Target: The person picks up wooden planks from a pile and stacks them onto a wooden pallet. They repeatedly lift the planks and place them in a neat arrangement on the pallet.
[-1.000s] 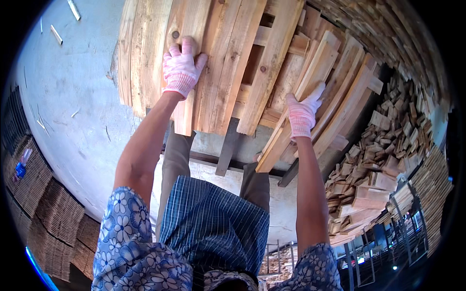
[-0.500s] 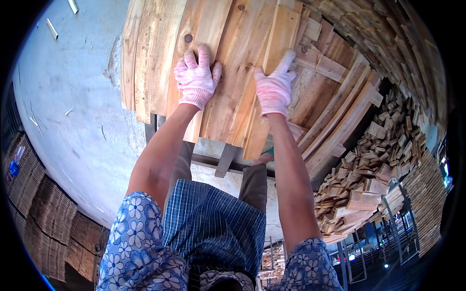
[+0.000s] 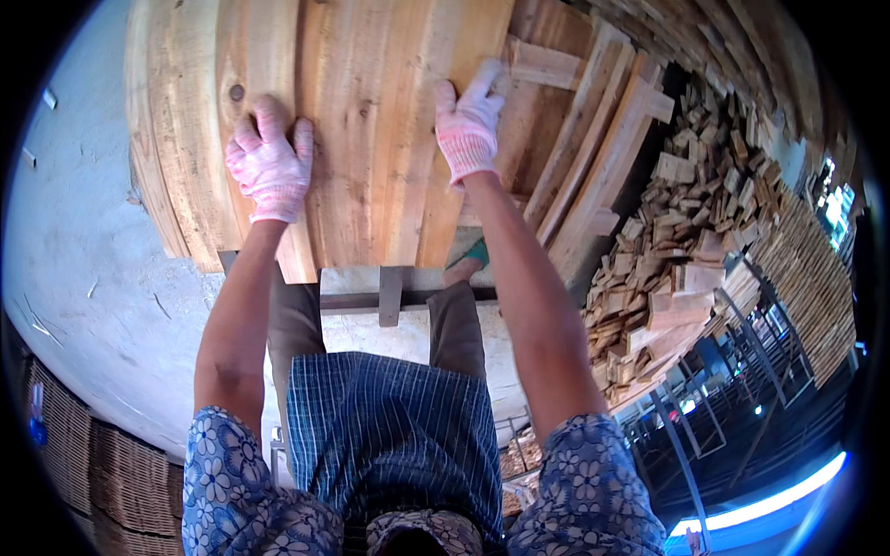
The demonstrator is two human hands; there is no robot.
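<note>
A row of long, pale wooden boards (image 3: 338, 139) lies side by side in front of me. My left hand (image 3: 269, 167), in a pink and white knit glove, rests on the boards left of the middle, fingers spread below a dark knot. My right hand (image 3: 470, 130), gloved alike, is at the right edge of the rightmost board (image 3: 454, 195). Its thumb lies on that board's face and its index finger stretches forward; its other fingers are partly hidden at the edge. Neither hand lifts anything.
Right of the row lie crossed, stacked planks (image 3: 593, 139). Beyond them is a large heap of short wood offcuts (image 3: 663, 259). A metal support bar (image 3: 390, 296) shows beneath the boards' near ends. Slatted stacks (image 3: 134, 482) stand at lower left on the grey floor (image 3: 102, 343).
The view has shifted, so boards and offcut heap appear farther left. The rightmost board's near end stuck out before and is now roughly level with its neighbours. Both hands stay on the boards.
</note>
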